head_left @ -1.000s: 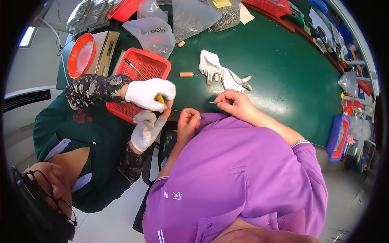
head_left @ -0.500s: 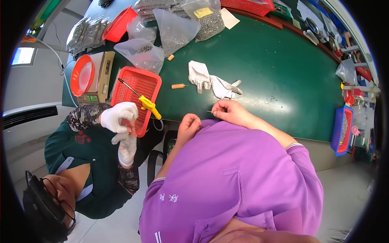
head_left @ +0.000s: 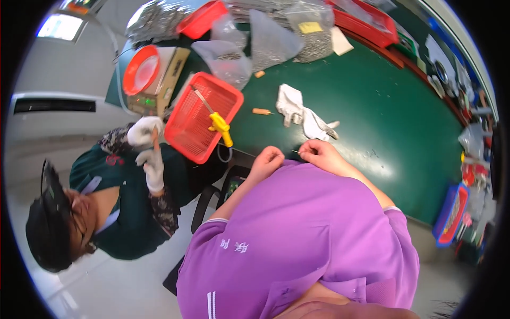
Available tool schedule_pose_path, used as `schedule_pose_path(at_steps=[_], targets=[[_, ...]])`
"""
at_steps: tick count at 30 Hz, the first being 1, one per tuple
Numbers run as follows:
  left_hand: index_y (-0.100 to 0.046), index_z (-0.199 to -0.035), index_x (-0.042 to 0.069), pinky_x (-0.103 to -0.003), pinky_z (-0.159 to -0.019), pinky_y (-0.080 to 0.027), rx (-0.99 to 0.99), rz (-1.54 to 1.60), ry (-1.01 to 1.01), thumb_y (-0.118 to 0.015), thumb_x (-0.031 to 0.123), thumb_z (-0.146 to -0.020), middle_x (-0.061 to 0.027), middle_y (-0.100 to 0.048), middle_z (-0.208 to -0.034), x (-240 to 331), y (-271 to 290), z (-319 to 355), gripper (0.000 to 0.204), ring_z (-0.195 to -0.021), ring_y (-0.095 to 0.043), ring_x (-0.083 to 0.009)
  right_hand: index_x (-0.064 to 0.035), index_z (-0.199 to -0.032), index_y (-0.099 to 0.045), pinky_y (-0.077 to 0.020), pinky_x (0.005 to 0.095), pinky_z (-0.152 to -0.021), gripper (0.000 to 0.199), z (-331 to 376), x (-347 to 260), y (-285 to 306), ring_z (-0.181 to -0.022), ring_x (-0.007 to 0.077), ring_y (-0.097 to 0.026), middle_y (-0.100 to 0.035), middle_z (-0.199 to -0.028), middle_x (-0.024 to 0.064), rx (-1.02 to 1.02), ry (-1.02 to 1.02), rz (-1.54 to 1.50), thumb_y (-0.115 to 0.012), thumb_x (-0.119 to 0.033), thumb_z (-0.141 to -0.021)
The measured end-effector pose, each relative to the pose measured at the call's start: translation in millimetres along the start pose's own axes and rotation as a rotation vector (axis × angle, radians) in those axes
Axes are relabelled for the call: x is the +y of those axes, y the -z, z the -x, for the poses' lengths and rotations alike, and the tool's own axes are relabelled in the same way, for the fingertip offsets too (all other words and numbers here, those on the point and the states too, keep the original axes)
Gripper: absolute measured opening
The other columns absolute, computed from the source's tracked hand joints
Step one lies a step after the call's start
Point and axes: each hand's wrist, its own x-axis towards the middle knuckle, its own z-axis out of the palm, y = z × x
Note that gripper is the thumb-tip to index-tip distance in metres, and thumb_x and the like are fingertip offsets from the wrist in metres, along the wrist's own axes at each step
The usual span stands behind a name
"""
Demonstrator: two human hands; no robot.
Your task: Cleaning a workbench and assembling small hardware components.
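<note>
My right hand (head_left: 320,155) is at the table's near edge, thumb and forefinger pinched on a thin needle-like piece (head_left: 297,152) that points left. My left hand (head_left: 267,161) is a little to its left, in front of my purple shirt. Its fingers are curled together, and whatever they hold, if anything, is too small to make out. Beyond my hands, a pair of white work gloves (head_left: 290,102) lies crumpled on the green table (head_left: 372,117). Left of the gloves rests a small wooden-handled tool (head_left: 261,111) with a thin metal tip.
A red basket (head_left: 175,125) with a yellow-handled screwdriver (head_left: 220,123) across it stands left. Beyond are a scale (head_left: 172,80) with a red bowl (head_left: 142,74), and bags of small metal parts (head_left: 316,45). At left sits a co-worker (head_left: 127,207) in white gloves. Right is a blue bin (head_left: 445,215).
My view has swung, so the table things sit further right. My right hand still pinches the thin piece. The co-worker's gloved hands have moved away from the basket.
</note>
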Motion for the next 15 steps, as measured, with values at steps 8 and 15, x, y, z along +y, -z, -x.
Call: schedule_pose_path(at_steps=[8, 15], targets=[[-0.049, -0.089, 0.004, -0.018, -0.058, -0.041, 0.090, -0.050, -0.006, -0.054, 0.006, -0.088, 0.0017, -0.052, -0.073, -19, -12, -11, 0.006, -0.064, -0.050, -0.0035, -0.0030, -0.087, -0.061, -0.0418, 0.0206, -0.061, 0.008, -4, 16, 13, -0.067, 0.0038, -0.049, -0.057, -0.073, -0.0034, -0.041, -0.032, -0.038, -0.061, -0.010, -0.084], [-0.050, -0.088, 0.004, -0.018, -0.058, -0.040, 0.092, -0.119, -0.082, -0.055, 0.006, -0.088, 0.0022, -0.052, -0.072, -47, -10, -27, 0.005, -0.064, -0.049, -0.0028, -0.0029, -0.088, -0.061, -0.0419, 0.0210, -0.061, 0.008, -8, 41, 21, -0.066, 0.0040, -0.049, -0.057, -0.073, -0.0033, -0.048, 0.028, -0.015, -0.061, -0.010, -0.084]])
